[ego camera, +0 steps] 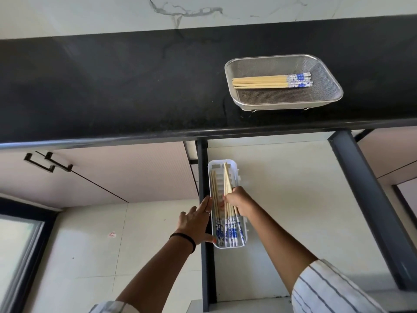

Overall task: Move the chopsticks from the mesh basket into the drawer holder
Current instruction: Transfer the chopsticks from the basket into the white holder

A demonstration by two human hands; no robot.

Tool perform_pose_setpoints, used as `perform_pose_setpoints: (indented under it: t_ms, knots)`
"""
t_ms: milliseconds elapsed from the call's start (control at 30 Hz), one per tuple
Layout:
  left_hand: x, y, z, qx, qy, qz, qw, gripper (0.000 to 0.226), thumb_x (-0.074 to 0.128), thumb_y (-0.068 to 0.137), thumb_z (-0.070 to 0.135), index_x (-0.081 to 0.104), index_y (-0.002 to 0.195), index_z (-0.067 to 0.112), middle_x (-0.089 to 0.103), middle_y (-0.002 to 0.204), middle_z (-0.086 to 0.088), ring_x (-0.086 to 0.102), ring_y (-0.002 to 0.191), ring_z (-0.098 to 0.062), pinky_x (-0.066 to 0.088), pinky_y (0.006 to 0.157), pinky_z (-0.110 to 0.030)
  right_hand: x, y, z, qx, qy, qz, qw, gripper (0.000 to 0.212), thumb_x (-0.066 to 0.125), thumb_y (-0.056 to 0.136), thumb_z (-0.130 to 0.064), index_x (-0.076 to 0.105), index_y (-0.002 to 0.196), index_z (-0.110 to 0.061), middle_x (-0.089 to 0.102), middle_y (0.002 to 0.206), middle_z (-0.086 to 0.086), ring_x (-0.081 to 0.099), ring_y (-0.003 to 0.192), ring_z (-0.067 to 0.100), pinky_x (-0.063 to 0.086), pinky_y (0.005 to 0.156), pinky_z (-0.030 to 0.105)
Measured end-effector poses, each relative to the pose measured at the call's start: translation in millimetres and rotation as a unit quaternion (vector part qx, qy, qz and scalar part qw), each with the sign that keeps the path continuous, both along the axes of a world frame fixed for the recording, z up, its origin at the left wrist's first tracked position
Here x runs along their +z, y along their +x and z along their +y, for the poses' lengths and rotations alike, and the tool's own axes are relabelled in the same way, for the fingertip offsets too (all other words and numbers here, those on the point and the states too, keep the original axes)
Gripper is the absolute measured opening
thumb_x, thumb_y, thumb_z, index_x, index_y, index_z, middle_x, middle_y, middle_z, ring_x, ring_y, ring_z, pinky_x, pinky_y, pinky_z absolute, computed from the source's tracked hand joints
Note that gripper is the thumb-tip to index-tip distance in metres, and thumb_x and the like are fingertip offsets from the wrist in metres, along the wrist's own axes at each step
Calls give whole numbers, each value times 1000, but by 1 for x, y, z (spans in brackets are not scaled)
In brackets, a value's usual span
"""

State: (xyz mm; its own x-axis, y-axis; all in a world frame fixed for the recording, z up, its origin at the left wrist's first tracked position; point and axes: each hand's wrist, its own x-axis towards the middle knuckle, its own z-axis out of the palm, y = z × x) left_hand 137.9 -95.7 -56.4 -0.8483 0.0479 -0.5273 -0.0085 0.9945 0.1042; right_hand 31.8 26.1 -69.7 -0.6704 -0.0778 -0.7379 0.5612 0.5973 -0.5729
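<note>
Holding a bundle of chopsticks [228,190] over the drawer holder [226,204], your right hand [239,201] grips them while your flat left hand [196,224] steadies its side. Beyond it, on the worktop [112,86], the mesh basket [283,81] holds several more.

I see pale wooden chopsticks [259,82] in a shiny steel mesh basket [325,86] — on matt black stone counter [112,86]; the holder [211,168] — smooth white plastic.
</note>
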Motion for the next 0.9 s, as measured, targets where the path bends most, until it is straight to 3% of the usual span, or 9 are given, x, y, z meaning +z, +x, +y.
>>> perform_pose_setpoints:
  t_ms: [67, 167, 233, 300, 467, 567, 900]
  knots:
    - [0, 0, 1, -2, 3, 0, 1000, 122, 73, 73, 57, -10, 154, 18, -10, 162, 6, 37, 136, -23, 44, 100, -42, -7, -2, -2, 1, 33, 6, 999, 34, 60, 88, -4, 55, 120, 5, 64, 116, 20, 64, 104, 31, 56, 84, 34]
    - [-2, 0, -1, -4, 10, 1, 1000, 122, 72, 74, 57, -10, 154, 18, -11, 162, 7, 35, 136, -23, 44, 100, -42, -12, -1, -10, 23, 84, 23, 996, 36, 56, 86, -3, 55, 121, 4, 62, 123, 21, 62, 111, 33, 50, 77, 30]
    - [-3, 1, -3, -4, 14, 2, 1000, 122, 72, 74, 57, -11, 154, 18, -11, 162, 7, 35, 137, -23, 44, 99, -42, -15, 1, -15, 38, 123, 41, 991, 37, 53, 86, -2, 53, 122, 3, 59, 126, 20, 60, 115, 33, 50, 79, 31]
    - [-4, 2, -4, -9, 15, 5, 1000, 121, 71, 74, 58, -10, 154, 18, -12, 162, 8, 36, 136, -23, 45, 98, -41, -20, 5, -19, 47, 149, 54, 986, 34, 52, 87, 0, 54, 121, 2, 59, 126, 19, 60, 115, 33, 52, 85, 33]
    - [-2, 2, -5, -14, 18, 6, 1000, 120, 70, 75, 59, -10, 154, 17, -13, 161, 8, 37, 136, -23, 44, 98, -41, -29, 12, -23, 39, 152, 88, 984, 24, 50, 87, 3, 59, 109, 1, 65, 112, 17, 65, 104, 30, 57, 82, 34]
    - [-1, 2, -5, -15, 23, 5, 1000, 120, 70, 75, 59, -11, 154, 17, -12, 162, 6, 36, 137, -24, 44, 101, -41, -31, 18, -23, 34, 146, 121, 981, 20, 47, 89, 4, 60, 104, 1, 67, 105, 17, 67, 97, 31, 59, 81, 41]
    - [2, 1, -5, -19, 26, -1, 999, 121, 69, 75, 59, -13, 154, 17, -12, 162, 6, 36, 137, -23, 44, 102, -40, -24, 32, -21, 42, 158, 184, 969, 23, 42, 93, 1, 58, 109, 2, 62, 113, 16, 62, 105, 30, 55, 88, 40]
